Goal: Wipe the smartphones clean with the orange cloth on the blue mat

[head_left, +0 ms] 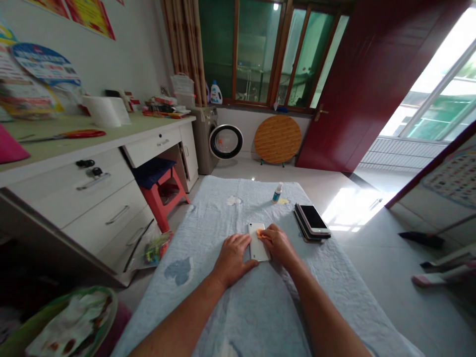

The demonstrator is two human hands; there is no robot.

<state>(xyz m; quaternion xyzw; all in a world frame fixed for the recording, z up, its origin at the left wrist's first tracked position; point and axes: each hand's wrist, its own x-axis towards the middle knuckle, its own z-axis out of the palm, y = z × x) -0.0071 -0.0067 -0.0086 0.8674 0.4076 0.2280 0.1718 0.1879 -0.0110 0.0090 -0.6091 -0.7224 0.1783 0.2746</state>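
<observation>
A table draped in a pale blue cloth with a darker heart pattern (pixel 223 297) fills the lower centre. On its right side sits a stack of flat devices, the top one white with a black screen (pixel 313 218). At the table's middle lies a white rectangular smartphone, camera side up (pixel 259 250). The left hand (pixel 233 255) braces it, fingers nearly straight, thumb spread to its near end. The right hand (pixel 277 242) curls its fingers closed on a small orange cloth (pixel 262 235), pressed against the phone. Beyond stands a small blue-labelled spray bottle (pixel 277 194).
</observation>
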